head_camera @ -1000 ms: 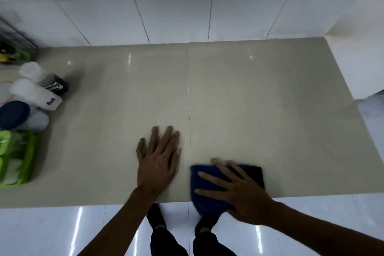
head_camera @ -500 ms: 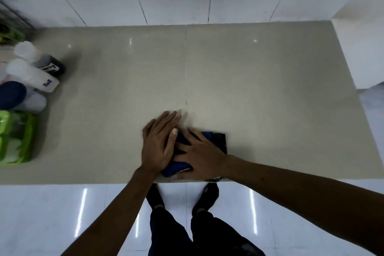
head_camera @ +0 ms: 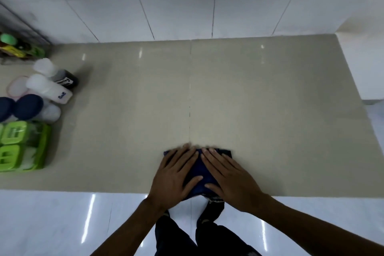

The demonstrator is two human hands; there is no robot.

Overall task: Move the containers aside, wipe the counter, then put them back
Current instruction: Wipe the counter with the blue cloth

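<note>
A dark blue cloth [head_camera: 197,174] lies folded at the front edge of the beige counter [head_camera: 259,100]. My left hand [head_camera: 175,176] and my right hand [head_camera: 228,176] press flat on it side by side, fingers pointing away from me. The containers stand grouped at the counter's left end: a white bottle marked Salt [head_camera: 49,88], a white-capped dark bottle [head_camera: 56,72], two blue-lidded jars [head_camera: 31,108] and a green lidded box [head_camera: 22,145]. All of them are well away from my hands.
A pale oval lid [head_camera: 16,87] lies behind the jars, and green-capped items [head_camera: 12,45] sit in the far left corner. White wall tiles [head_camera: 187,2] back the counter; a white block [head_camera: 365,58] bounds it on the right. The glossy floor [head_camera: 62,224] and my legs show below.
My right hand slid the cloth left toward the counter's middle. My left hand came onto the cloth, and both hands now lie flat on it.
</note>
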